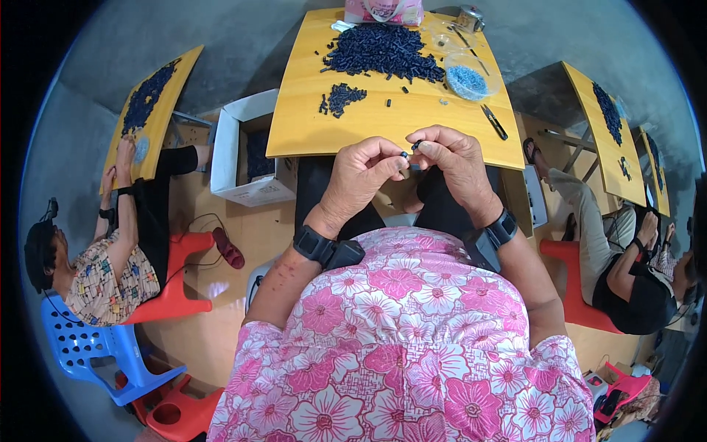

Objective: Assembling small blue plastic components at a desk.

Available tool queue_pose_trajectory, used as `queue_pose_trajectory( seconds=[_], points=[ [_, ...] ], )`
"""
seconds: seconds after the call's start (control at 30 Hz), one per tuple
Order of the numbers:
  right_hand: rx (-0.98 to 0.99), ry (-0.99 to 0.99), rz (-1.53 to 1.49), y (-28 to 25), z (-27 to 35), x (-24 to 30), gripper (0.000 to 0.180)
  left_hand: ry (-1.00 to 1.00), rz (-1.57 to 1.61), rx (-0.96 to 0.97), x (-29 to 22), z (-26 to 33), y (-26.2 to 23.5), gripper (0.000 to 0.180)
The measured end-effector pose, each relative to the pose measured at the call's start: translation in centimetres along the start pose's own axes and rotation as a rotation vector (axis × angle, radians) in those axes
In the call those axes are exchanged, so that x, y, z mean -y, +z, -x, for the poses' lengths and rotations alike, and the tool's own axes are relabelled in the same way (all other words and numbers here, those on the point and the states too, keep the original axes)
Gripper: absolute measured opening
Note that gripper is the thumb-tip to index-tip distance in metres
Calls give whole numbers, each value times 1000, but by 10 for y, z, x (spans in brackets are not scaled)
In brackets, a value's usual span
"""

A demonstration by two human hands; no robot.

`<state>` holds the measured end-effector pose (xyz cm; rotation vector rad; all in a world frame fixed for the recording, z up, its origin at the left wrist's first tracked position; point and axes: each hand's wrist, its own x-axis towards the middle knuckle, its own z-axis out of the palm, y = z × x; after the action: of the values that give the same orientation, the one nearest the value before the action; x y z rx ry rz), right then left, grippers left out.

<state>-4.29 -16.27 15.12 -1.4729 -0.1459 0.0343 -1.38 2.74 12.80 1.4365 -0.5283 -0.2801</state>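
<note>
My left hand (361,173) pinches a tiny piece with a pale blue end (404,155) between thumb and forefinger. Close beside it, my right hand (455,158) grips a small dark cylindrical piece (417,145); both hands are held just over the near edge of the yellow table (294,129). Beyond them lie a small pile of dark pieces (341,99) and a much larger heap (383,51). A round clear tub (468,78) of light-blue bits stands at the right, with black thread snips (494,122) lying nearer.
A pink bag (383,10) and a metal tin (470,18) sit at the table's far edge. On the floor to the left is an open white carton (254,193). Co-workers sit at yellow tables on both sides, on red stools (180,283).
</note>
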Motion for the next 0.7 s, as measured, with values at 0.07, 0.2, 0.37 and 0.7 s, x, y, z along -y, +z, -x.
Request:
queue_pose_trajectory(
  seconds=[0.07,0.2,0.37,0.7],
  points=[
    [-2,-16,69,4,1,5,17,2,1,9,0,1,-1,8],
    [-1,-26,98,8,2,6,16,-2,-13,28,-3,2,0,8],
    [17,-101,109,7,2,4,15,13,-9,38,-2,3,0,9],
    [17,-153,212,6,1,4,15,4,10,26,-1,3,0,10]
  ],
)
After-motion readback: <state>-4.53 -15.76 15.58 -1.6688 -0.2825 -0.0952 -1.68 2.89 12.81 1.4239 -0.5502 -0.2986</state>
